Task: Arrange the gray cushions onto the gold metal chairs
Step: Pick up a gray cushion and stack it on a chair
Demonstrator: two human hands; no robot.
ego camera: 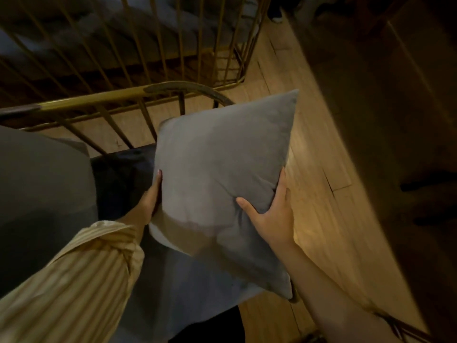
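Hands: left hand (150,196), right hand (269,214), fingers clamped on one gray cushion (222,174) (second cushion (42,194) alongside); two gold chairs (99,97).

plump gray cushion (222,174) tilted, seemingly above gold chair (99,97) seat.

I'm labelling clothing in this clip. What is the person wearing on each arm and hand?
The left arm wears a loose, pale yellow sleeve with fine vertical stripes, bunched in folds at the cuff just behind the wrist. The left hand is bare. The right hand is bare too, with no glove or ring visible, and the right forearm is uncovered down to the frame edge.
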